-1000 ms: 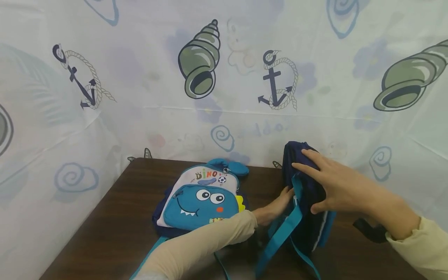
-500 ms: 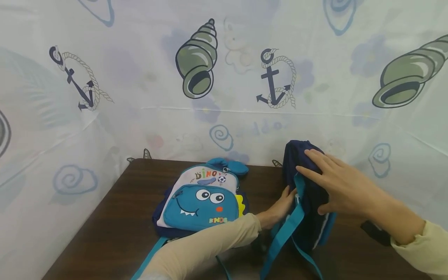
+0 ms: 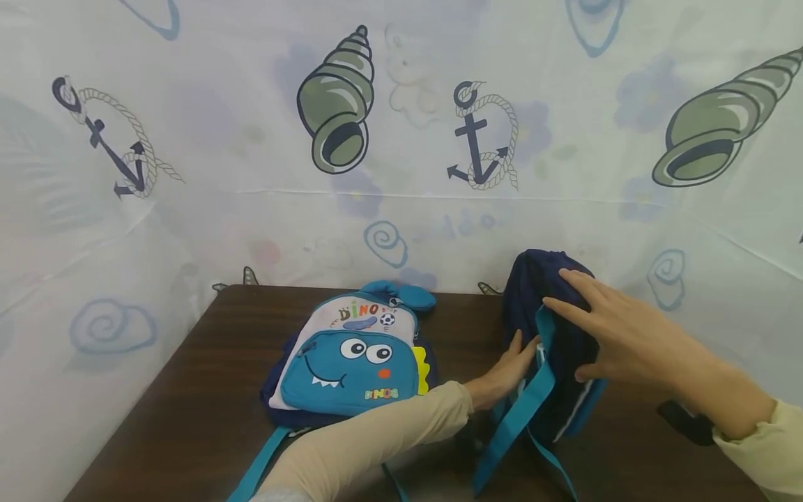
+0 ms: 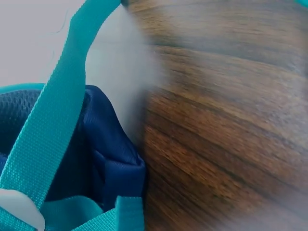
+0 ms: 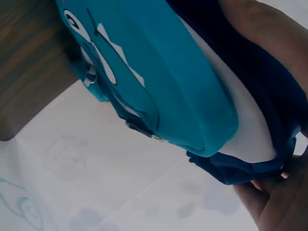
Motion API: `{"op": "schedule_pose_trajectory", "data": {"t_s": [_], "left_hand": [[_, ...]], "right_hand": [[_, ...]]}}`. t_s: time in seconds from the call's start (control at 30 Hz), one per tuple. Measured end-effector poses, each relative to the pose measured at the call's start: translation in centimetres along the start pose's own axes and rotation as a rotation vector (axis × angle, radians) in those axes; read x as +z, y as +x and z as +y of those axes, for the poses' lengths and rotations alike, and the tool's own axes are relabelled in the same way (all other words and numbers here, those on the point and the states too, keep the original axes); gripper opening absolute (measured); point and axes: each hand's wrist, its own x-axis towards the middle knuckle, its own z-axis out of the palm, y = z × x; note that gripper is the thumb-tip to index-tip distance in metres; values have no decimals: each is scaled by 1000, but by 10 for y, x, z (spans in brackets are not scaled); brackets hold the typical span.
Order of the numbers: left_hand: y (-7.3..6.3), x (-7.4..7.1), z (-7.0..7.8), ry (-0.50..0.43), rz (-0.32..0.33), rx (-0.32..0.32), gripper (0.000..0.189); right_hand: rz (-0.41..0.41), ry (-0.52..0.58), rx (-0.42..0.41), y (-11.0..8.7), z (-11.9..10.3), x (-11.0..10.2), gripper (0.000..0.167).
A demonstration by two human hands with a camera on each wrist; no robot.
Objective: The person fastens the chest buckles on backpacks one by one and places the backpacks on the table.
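Observation:
A navy backpack [image 3: 523, 300] with teal straps stands on edge on the right of the table, its strap side turned left. My right hand [image 3: 633, 335] grips its near narrow side, thumb and fingers spread around it. In the right wrist view, the bag's teal front pocket [image 5: 163, 72] shows a printed eye and teeth. Against the strap side rests my left hand [image 3: 502, 376], fingers extended upward beside a teal strap [image 3: 517, 411]. The left wrist view has the teal webbing strap [image 4: 53, 115] over navy padding, with no fingers showing.
A second backpack [image 3: 351, 369], with a blue dino face, lies front up at the left of the dark wooden table [image 3: 182, 390]. Its teal strap [image 3: 257, 464] trails toward the near edge. A white printed cloth [image 3: 251, 139] hangs behind the table.
The whole head view has shifted slightly. My right hand and the right backpack have edged a little to the right. The left hand keeps its place on the strap side.

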Motion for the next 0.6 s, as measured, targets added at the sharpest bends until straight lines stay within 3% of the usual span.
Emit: {"op": "schedule_pose_trajectory", "data": {"t_s": [0.3,0.6], "left_hand": [[2,4,1,11,-8,-29,85],[4,17,8,114,53,-98,84]], "right_hand": [[51,-2,-9,-10,9,9,110],[28,23,38,-24,20,15,107]]}}
